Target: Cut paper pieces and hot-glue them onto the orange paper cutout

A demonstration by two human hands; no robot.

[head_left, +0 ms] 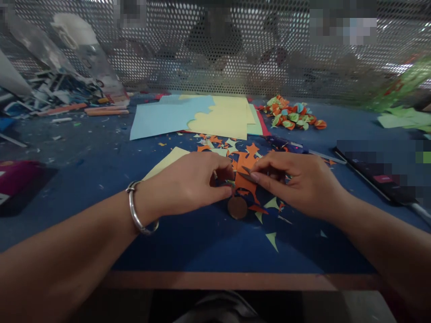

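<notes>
Pinching a dark pointed tool [248,175] between thumb and fingers of the right hand [303,179], tip sitting over the orange paper [243,181]. Paper is lying mid-table [188,251], between both hands. The left hand [191,181] is sitting at its left side, thumb and forefinger standing apart, can't tell if touching. A brown disc [237,208] is lying nearer the table's front edge, scraps [271,203] lying around. A blue sheet [161,119] and yellow sheet [227,117] are overlapping toward the back edge, petals [292,115] piling to their right

orange paper [243,183], dark blue tabletop [188,246]
</notes>
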